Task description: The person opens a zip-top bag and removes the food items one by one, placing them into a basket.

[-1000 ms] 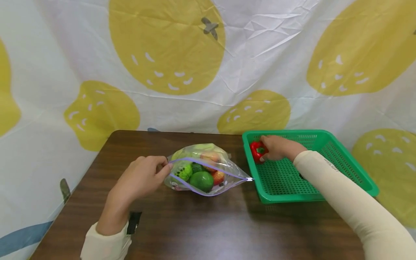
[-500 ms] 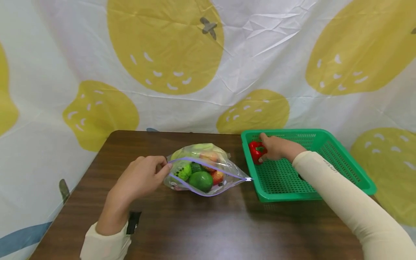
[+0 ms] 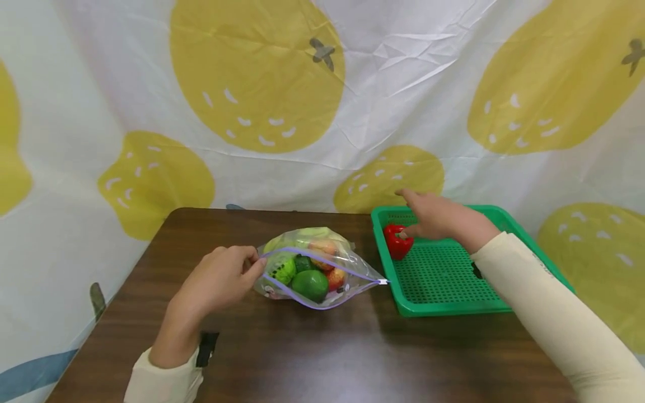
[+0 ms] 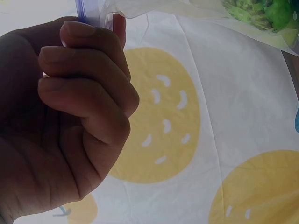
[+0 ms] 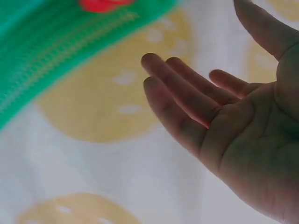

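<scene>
Left hand pinches bag at left rim; right hand, spread, empty, by red pepper, best cups its sides.

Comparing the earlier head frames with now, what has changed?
The right hand has released the red pepper and lifted clear of it, fingers extended. The pepper remains in the green basket, and the left hand still pinches the edge of the clear bag.
</scene>
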`<action>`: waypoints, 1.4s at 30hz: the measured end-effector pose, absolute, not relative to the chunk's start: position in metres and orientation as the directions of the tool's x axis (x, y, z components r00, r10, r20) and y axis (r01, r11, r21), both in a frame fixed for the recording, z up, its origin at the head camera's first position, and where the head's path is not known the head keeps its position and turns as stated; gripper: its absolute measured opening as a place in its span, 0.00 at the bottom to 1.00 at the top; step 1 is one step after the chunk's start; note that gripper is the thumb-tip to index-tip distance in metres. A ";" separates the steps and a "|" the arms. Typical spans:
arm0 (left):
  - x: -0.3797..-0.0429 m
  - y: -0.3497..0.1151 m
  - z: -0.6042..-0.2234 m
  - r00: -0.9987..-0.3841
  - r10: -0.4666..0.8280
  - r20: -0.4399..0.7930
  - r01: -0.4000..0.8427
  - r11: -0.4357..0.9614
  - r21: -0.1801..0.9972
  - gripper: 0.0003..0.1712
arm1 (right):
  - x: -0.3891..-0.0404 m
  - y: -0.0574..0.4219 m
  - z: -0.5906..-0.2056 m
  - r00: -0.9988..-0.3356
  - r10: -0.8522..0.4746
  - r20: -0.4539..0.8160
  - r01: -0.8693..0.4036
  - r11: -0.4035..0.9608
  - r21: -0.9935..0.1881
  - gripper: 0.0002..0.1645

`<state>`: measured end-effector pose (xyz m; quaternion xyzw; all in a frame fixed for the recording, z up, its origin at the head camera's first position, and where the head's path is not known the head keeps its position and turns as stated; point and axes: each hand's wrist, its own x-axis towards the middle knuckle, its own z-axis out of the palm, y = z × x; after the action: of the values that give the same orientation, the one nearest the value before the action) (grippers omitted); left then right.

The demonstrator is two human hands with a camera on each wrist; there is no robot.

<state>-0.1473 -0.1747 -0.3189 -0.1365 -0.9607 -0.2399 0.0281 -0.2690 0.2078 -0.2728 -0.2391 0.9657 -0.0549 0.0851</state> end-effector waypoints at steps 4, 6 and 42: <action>-0.148 -0.174 -0.319 -0.959 0.250 0.131 0.282 0.845 0.455 0.13 | -0.230 0.192 -0.242 -0.852 -0.523 0.003 -0.519 0.845 -0.129 0.49; -0.149 -0.174 -0.318 -0.960 0.243 0.140 0.280 0.849 0.448 0.13 | -0.207 0.183 -0.230 -0.835 -0.541 0.101 -0.550 0.822 -0.147 0.45; -0.149 -0.168 -0.319 -0.954 0.244 0.175 0.297 0.852 0.432 0.12 | -0.173 0.058 -0.343 -0.728 -0.663 0.177 -0.686 0.708 -0.170 0.20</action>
<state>-0.1487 -0.1681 -0.3186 -0.1406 -0.9606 -0.2331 0.0568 -0.1734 0.0581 -0.3433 -0.3653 0.9226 -0.1125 -0.0516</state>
